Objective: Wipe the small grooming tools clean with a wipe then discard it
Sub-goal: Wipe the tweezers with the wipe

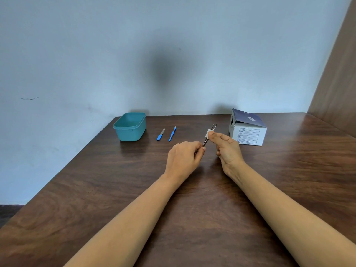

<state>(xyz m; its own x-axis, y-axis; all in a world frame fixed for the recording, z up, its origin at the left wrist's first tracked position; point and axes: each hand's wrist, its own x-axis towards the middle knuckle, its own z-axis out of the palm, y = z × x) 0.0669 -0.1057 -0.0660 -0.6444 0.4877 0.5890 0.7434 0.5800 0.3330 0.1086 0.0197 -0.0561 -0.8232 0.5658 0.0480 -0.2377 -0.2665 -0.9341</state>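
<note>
- Head view: I have the left hand (pixel 185 157) curled round the lower end of the tweezers (pixel 205 141), pinching them so the tips point up and away from me.
- The right hand (pixel 228 149) pinches a small white wipe (pixel 206 133) against the tweezers' upper part, just below the tips; both hands are held above the worktop (pixel 192 199).
- I judge the step in hand to be wiping the tweezers, the first or one of three tools.
- Beyond and left of the left hand lie a blue-handled nail file (pixel 160 134) and a blue cuticle pusher (pixel 172 133), side by side and apart, neither touched.
- Further left of those stands an open teal tub (pixel 130 126); I take it for the discard bin, though I cannot be sure.
- Just beyond the right hand sits an open cardboard box (pixel 248 130), likely the wipes' source.
- Next I need to draw the wipe along to the tips, keeping the left-hand grip firm so the tweezers don't slip, then set them down and take up a blue tool.
</note>
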